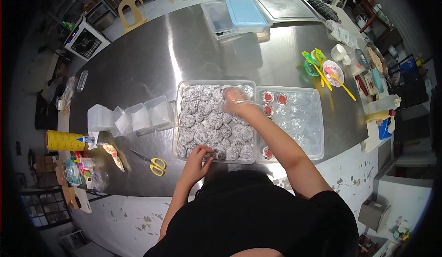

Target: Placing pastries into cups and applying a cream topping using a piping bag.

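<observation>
Rows of crinkle cookies dusted with white sugar (214, 121) fill a clear plastic container (175, 125) in front of me. My right hand (235, 100), in a clear plastic glove, reaches over the cookies near the far right corner; whether it grips one is hidden by the glove and blur. My left hand (201, 156) is bare and rests at the container's near edge, fingers apart beside a cookie. Against the container's right side lies a second one, or its lid (321, 125), holding several red-centred cookies (281, 99) along its left part.
Empty clear plastic tubs (138, 117) stand left of the container. Scissors with yellow handles (157, 166) and a piping bag (114, 155) lie at the near left. To the right are a bowl with a yellow spatula (333, 73) and a green cup (310, 69). Blue-lidded containers (246, 11) sit at the far edge.
</observation>
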Demonstrator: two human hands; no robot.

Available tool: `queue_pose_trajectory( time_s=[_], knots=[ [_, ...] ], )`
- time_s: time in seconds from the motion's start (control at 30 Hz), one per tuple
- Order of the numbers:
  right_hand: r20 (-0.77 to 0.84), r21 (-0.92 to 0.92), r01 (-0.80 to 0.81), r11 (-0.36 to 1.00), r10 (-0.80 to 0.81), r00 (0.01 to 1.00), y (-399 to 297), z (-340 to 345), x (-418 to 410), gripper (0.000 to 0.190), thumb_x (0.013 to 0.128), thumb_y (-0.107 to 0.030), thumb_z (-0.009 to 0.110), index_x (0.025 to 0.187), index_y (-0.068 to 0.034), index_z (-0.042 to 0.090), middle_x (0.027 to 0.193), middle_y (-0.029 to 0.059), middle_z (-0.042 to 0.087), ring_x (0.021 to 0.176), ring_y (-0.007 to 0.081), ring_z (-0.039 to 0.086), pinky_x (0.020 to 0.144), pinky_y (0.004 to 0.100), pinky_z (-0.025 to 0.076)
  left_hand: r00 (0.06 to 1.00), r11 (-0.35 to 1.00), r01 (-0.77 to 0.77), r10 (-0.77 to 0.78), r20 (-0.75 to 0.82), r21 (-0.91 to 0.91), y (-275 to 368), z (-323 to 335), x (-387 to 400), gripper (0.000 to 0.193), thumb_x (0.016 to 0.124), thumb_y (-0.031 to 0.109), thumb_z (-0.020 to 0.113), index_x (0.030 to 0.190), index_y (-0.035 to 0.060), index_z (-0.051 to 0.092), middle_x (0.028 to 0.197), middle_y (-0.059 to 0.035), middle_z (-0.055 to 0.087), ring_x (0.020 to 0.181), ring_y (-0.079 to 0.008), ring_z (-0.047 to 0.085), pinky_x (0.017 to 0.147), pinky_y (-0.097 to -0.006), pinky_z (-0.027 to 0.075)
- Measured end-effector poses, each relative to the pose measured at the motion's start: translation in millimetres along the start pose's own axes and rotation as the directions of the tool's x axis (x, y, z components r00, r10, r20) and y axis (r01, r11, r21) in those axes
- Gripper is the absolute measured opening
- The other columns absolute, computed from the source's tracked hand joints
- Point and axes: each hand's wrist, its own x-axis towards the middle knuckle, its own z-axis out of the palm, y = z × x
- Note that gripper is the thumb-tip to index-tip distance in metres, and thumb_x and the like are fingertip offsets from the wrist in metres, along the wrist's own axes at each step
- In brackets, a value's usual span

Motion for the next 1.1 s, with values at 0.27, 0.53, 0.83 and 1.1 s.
queue_pose_trajectory(
  time_s=[0.27,0.53,0.83,1.1],
  knots=[
    [-0.314,0.183,0.101,0.978,-0.039,0.949,21,-3,-23,0.044,0.061,-0.024,0.066,0.1,-0.005,0.056,0.096,0.0175,0.059,0.086,0.0302,0.059,0.077,0.0359,0.048,0.996,0.997,0.079,-0.079,0.034,-0.021,-14,0,-8,0.021,0.074,0.003,0.061,0.094,0.0027,0.056,0.097,-0.0128,0.051,0.093,-0.0293,0.051,0.08,-0.0344,0.042],
    [-0.566,0.437,0.033,0.899,0.247,0.786,137,10,-119,0.034,0.056,-0.012,0.069,0.086,-0.005,0.054,0.093,0.0116,0.054,0.088,0.0253,0.053,0.08,0.0333,0.045,0.993,0.995,0.095,-0.092,0.069,-0.041,-3,6,-1,0.02,0.075,0.001,0.059,0.094,0.0034,0.056,0.097,-0.0119,0.051,0.091,-0.0274,0.053,0.08,-0.0332,0.043],
    [-0.589,0.439,0.029,0.898,0.263,0.764,156,50,-131,0.035,0.054,-0.009,0.072,0.085,-0.006,0.054,0.091,0.0085,0.053,0.09,0.0253,0.052,0.081,0.0344,0.043,0.991,0.999,0.028,-0.024,0.13,-0.024,11,13,18,0.02,0.076,0.004,0.06,0.095,0.0052,0.056,0.098,-0.011,0.052,0.093,-0.029,0.052,0.079,-0.0343,0.043],
    [-0.731,0.214,0.083,0.973,0.104,0.674,116,25,-128,0.031,0.056,-0.012,0.073,0.083,-0.007,0.059,0.094,0.0088,0.059,0.093,0.027,0.054,0.081,0.0369,0.045,0.998,0.999,0.033,-0.032,0.049,-0.008,-4,10,-1,0.02,0.076,0.0,0.059,0.095,0.0025,0.056,0.097,-0.0092,0.051,0.085,-0.0203,0.053,0.076,-0.0289,0.044]
  ],
)
